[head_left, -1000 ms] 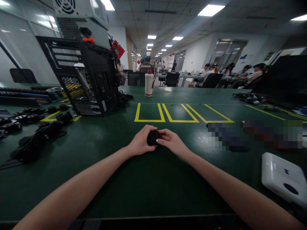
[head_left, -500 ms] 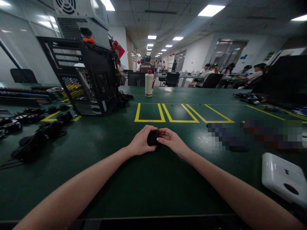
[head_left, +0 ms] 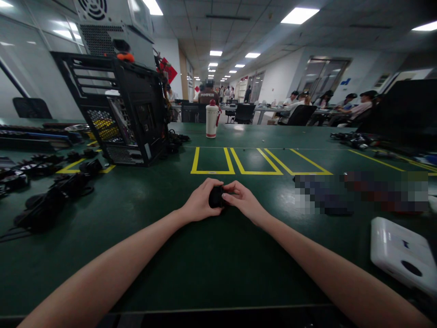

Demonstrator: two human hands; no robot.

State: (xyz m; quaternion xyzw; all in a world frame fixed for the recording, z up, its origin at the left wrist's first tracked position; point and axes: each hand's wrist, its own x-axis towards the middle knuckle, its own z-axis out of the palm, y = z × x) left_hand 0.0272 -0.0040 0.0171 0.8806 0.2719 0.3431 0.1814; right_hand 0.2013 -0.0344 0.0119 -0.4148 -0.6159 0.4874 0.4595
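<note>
A small, dark, rounded object (head_left: 215, 197) sits between my two hands, just above or on the green table (head_left: 211, 269); its exact kind is too dark to make out. My left hand (head_left: 201, 199) curves around its left side, thumb below and fingers over the top. From the right, my right hand (head_left: 243, 200) pinches at its edge with thumb and fingertips. The fingertips hide part of the object's right side.
Left stands a black computer case (head_left: 136, 109) with a power supply (head_left: 116, 36) above. Black cabled parts (head_left: 51, 200) lie nearer. A white bottle (head_left: 211, 120) stands behind yellow tape outlines (head_left: 213, 172). A white device (head_left: 403, 250) rests at right. People sit farther back.
The fingers of my right hand have shifted slightly at the dark object's edge. My left hand keeps the same hold, and the whole view has moved a little.
</note>
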